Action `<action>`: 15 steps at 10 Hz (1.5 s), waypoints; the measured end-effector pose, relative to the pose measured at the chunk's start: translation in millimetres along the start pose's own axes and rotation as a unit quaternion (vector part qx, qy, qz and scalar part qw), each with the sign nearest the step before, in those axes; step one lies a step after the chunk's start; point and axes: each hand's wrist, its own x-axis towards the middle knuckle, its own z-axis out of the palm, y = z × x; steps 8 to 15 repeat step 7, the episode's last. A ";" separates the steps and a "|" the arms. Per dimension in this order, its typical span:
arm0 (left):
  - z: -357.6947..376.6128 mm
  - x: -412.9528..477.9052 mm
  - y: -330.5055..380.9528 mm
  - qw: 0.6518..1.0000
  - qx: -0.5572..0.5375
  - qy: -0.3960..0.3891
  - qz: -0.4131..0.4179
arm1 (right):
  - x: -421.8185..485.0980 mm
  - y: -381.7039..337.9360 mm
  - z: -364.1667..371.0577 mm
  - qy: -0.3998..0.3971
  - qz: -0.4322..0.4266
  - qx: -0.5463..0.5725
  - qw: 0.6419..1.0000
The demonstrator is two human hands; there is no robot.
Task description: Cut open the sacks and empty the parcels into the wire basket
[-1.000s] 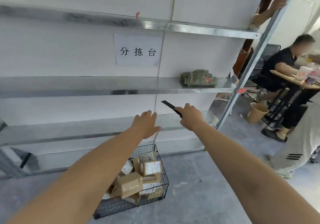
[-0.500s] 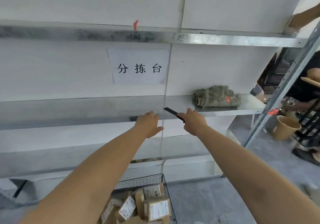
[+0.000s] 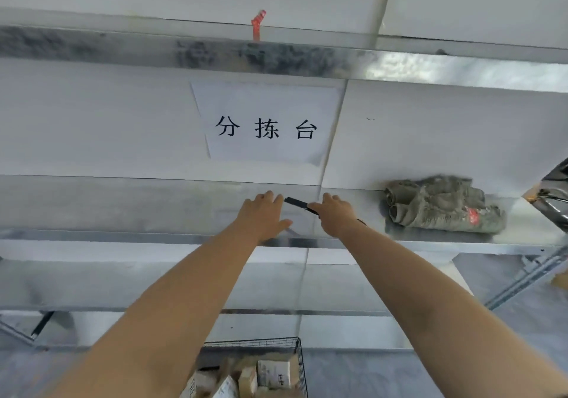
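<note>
My right hand (image 3: 335, 217) grips a black utility knife (image 3: 297, 203) and holds it just over the middle metal shelf (image 3: 123, 204). My left hand (image 3: 263, 214) is stretched out beside it, fingers straight, palm down over the same shelf, its fingertips almost at the knife's tip. A folded green-grey sack (image 3: 442, 205) with a red mark lies on that shelf to the right of my hands. Below, at the bottom edge of the view, the black wire basket (image 3: 299, 364) holds several cardboard parcels (image 3: 273, 373).
A paper sign (image 3: 266, 127) with black characters is taped to the white wall above the shelf. Another metal shelf (image 3: 276, 56) runs above it, with a red tag (image 3: 258, 26) on it. A lower shelf (image 3: 92, 287) sits beneath. Grey floor lies around the basket.
Both hands have risen and reached forward from in front of the rack to over the middle shelf, the knife still in my right hand. The view has tilted up, so the basket has dropped to the bottom edge.
</note>
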 end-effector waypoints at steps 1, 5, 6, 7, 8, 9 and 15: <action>12.0 14.7 -0.2 0.999 0.016 -0.033 -0.002 | 34.6 3.7 15.3 -0.021 -0.003 0.016 1.000; 47.5 43.2 0.3 0.996 -0.004 -0.077 -0.034 | 53.2 5.4 50.8 -0.052 -0.044 0.029 0.997; 47.8 37.1 1.9 0.997 -0.001 -0.077 -0.020 | 40.1 2.1 47.7 -0.046 -0.030 0.045 0.997; 45.1 30.1 2.8 0.998 -0.002 -0.066 -0.012 | 27.3 1.9 37.9 -0.028 -0.016 0.076 0.997; 45.1 30.1 2.8 0.998 -0.002 -0.066 -0.012 | 27.3 1.9 37.9 -0.028 -0.016 0.076 0.997; 45.1 30.1 2.8 0.998 -0.002 -0.066 -0.012 | 27.3 1.9 37.9 -0.028 -0.016 0.076 0.997; 45.1 30.1 2.8 0.998 -0.002 -0.066 -0.012 | 27.3 1.9 37.9 -0.028 -0.016 0.076 0.997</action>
